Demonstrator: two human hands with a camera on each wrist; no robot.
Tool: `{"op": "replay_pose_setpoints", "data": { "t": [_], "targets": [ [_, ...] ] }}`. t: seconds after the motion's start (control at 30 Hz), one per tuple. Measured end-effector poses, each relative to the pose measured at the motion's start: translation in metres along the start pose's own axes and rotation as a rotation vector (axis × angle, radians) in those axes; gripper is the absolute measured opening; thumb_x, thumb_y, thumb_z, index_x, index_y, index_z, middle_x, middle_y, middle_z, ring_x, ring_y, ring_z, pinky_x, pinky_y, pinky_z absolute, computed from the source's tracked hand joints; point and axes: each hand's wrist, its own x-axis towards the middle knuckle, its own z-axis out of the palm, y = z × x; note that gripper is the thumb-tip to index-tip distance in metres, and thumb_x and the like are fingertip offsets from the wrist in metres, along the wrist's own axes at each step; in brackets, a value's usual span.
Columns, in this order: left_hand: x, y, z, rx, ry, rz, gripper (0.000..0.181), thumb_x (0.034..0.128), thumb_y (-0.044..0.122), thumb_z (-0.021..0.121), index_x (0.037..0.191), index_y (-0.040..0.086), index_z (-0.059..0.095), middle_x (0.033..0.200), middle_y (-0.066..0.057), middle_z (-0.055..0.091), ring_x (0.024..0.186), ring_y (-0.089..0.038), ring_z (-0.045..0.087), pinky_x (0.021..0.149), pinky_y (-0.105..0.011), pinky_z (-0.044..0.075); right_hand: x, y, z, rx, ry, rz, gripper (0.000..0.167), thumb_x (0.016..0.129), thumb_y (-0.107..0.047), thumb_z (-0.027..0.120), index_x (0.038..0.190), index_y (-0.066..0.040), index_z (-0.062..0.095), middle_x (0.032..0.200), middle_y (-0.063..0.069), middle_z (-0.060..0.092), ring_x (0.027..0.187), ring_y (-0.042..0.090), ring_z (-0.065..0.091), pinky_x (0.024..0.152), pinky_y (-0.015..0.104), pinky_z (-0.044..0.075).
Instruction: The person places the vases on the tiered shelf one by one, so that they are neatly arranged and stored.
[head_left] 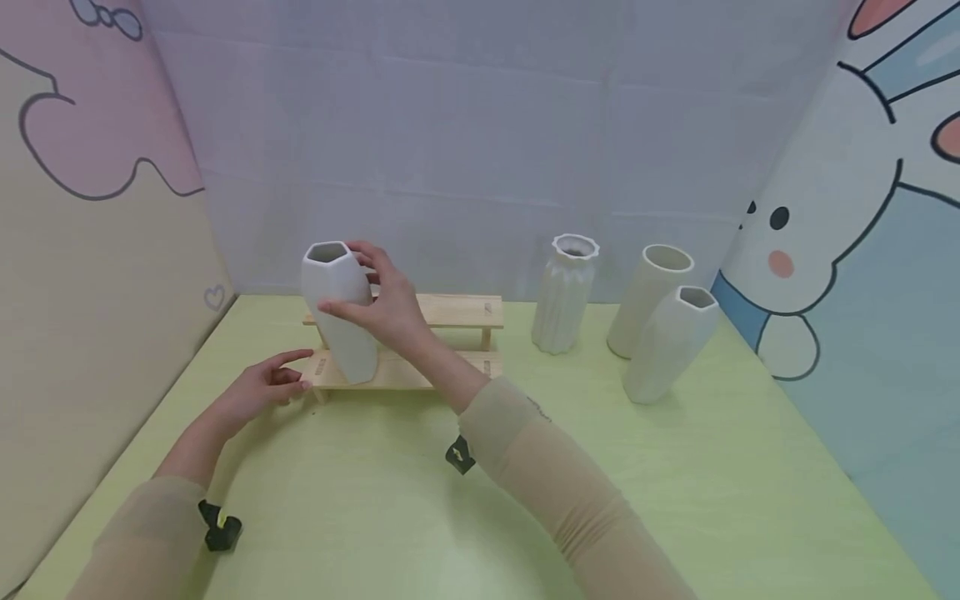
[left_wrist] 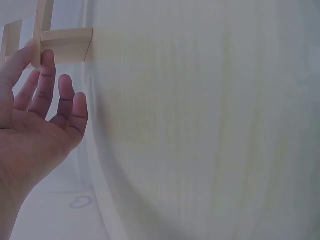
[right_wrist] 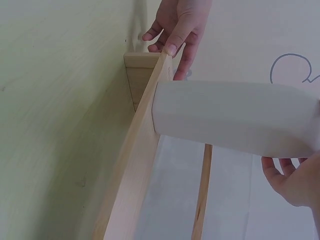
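A white faceted vase (head_left: 347,337) with an angular mouth stands at the left end of the lower step of a two-tier wooden shelf (head_left: 412,375). My right hand (head_left: 393,308) grips its upper part, thumb in front and fingers round the back. In the right wrist view the vase (right_wrist: 225,117) has its base against the step's board (right_wrist: 135,167). With thumb and fingers, my left hand (head_left: 258,390) pinches the left end of that lower step. The left wrist view shows this hand (left_wrist: 40,125) at the board's edge, the other fingers loosely bent.
To the right on the light green table (head_left: 360,492) stand a ribbed white vase (head_left: 562,296), a white cylindrical vase (head_left: 637,304) and a second faceted vase (head_left: 667,346). A pale cloth wall (head_left: 480,150) rises behind the shelf, with printed walls on both sides.
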Motion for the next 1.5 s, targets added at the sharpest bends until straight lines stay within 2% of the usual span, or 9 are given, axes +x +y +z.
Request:
{"op": "replay_pose_setpoints", "data": {
  "t": [0.33, 0.67, 0.8, 1.0, 1.2, 1.5],
  "targets": [
    [0.001, -0.005, 0.001, -0.018, -0.007, 0.004, 0.066, 0.092, 0.031, 0.062, 0.148, 0.014, 0.03, 0.107, -0.01, 0.059, 0.089, -0.01, 0.057, 0.075, -0.029, 0.05, -0.001, 0.003, 0.001, -0.009, -0.021, 0.006, 0.079, 0.075, -0.026, 0.081, 0.139, -0.031, 0.036, 0.137, -0.003, 0.047, 0.109, 0.015, 0.053, 0.073, 0.022, 0.052],
    [0.0, -0.004, 0.0, -0.009, -0.011, 0.003, 0.067, 0.0923, 0.03, 0.062, 0.148, 0.014, 0.029, 0.109, -0.014, 0.059, 0.09, -0.011, 0.057, 0.075, -0.03, 0.05, -0.003, 0.0, -0.004, -0.024, -0.037, 0.018, 0.077, 0.076, -0.028, 0.08, 0.14, -0.03, 0.037, 0.138, -0.005, 0.047, 0.111, 0.013, 0.052, 0.081, 0.024, 0.049],
    [0.0, -0.003, 0.0, -0.007, -0.007, 0.008, 0.066, 0.0923, 0.029, 0.062, 0.148, 0.014, 0.03, 0.109, -0.014, 0.06, 0.09, -0.011, 0.058, 0.075, -0.03, 0.05, -0.005, -0.004, -0.012, -0.042, -0.056, 0.034, 0.076, 0.076, -0.03, 0.08, 0.139, -0.033, 0.037, 0.138, -0.009, 0.046, 0.113, 0.01, 0.052, 0.086, 0.028, 0.048],
    [0.0, -0.003, 0.0, 0.004, -0.006, -0.003, 0.066, 0.0926, 0.03, 0.061, 0.148, 0.014, 0.029, 0.111, -0.017, 0.058, 0.09, -0.015, 0.057, 0.074, -0.03, 0.049, -0.007, -0.011, -0.028, -0.062, -0.094, 0.051, 0.075, 0.077, -0.032, 0.079, 0.139, -0.032, 0.038, 0.141, -0.006, 0.045, 0.121, 0.015, 0.05, 0.097, 0.037, 0.045],
    [0.0, -0.004, 0.001, -0.009, -0.001, 0.006, 0.065, 0.0927, 0.028, 0.061, 0.148, 0.013, 0.03, 0.11, -0.017, 0.058, 0.088, -0.013, 0.058, 0.073, -0.031, 0.05, -0.012, -0.017, -0.046, -0.105, -0.123, 0.059, 0.073, 0.077, -0.034, 0.078, 0.139, -0.032, 0.039, 0.14, -0.008, 0.046, 0.123, 0.013, 0.047, 0.1, 0.036, 0.042],
    [0.0, -0.003, 0.0, -0.014, -0.004, 0.01, 0.066, 0.092, 0.026, 0.063, 0.148, 0.013, 0.03, 0.108, -0.015, 0.059, 0.087, -0.007, 0.057, 0.074, -0.03, 0.05, -0.022, -0.019, -0.073, -0.173, -0.16, 0.025, 0.073, 0.078, -0.035, 0.077, 0.14, -0.029, 0.039, 0.139, -0.007, 0.047, 0.123, 0.01, 0.046, 0.101, 0.035, 0.041]
  ]
}}
